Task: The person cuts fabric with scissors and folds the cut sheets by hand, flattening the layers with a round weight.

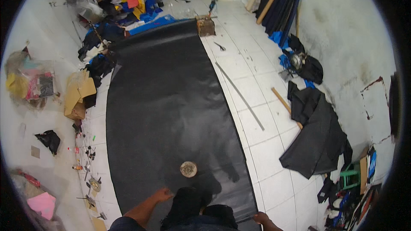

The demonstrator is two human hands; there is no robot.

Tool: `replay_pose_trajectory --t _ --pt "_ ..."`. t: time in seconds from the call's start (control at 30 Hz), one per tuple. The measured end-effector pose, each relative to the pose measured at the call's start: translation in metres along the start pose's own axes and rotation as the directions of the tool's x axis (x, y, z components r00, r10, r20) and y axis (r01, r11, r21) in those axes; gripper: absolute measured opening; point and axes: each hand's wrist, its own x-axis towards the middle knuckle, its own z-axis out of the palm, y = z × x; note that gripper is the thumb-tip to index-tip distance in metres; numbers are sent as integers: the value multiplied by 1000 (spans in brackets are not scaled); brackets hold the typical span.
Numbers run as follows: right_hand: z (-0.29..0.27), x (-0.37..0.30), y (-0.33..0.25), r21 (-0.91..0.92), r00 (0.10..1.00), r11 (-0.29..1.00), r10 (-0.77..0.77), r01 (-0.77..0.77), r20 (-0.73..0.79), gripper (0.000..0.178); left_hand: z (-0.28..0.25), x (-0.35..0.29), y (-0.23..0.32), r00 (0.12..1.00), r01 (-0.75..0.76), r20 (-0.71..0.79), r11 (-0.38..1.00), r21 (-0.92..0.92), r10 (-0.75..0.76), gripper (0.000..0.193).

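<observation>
We see a white-tiled floor (263,156) — on it lie a long, smooth black sheet (167,102), a thin grey strip (240,96), dark scissors (220,47) and a rumpled black cloth (314,137).

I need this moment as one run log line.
left hand: over black sheet; right hand: at sheet's right edge; round object: on sheet; scissors: on floor

Left sleeve (128,223): dark navy, short, at the lower edge of the frame
Left forearm (143,210): bare
Left hand (162,194): bare
Right hand (260,218): bare
Legwear (183,205): black, loose-looking cloth, lower middle of the frame
</observation>
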Motion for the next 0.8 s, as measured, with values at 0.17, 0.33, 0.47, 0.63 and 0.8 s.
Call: replay_pose_trajectory --t 0.17,0.33,0.47,0.63,0.8 --pt "-120 -17 -6 108 937 991 114 -82 -331 53 -3 14 -82 996 61 28 410 -910 -87 59" --pt "-220 5 -68 301 821 928 -8 218 -570 46 -53 41 13 927 375 51 915 -150 -372 57" --pt "-251 5 -82 493 906 856 76 155 -416 43 -124 111 140 975 213 -51 973 -92 -218 57" --pt "-262 5 -73 658 942 741 301 -131 -151 44 -239 141 354 914 -264 -380 916 -301 139 57" --pt "-259 45 -27 811 918 521 394 -268 50 45 -287 174 473 896 -296 -404 924 -241 182 53"
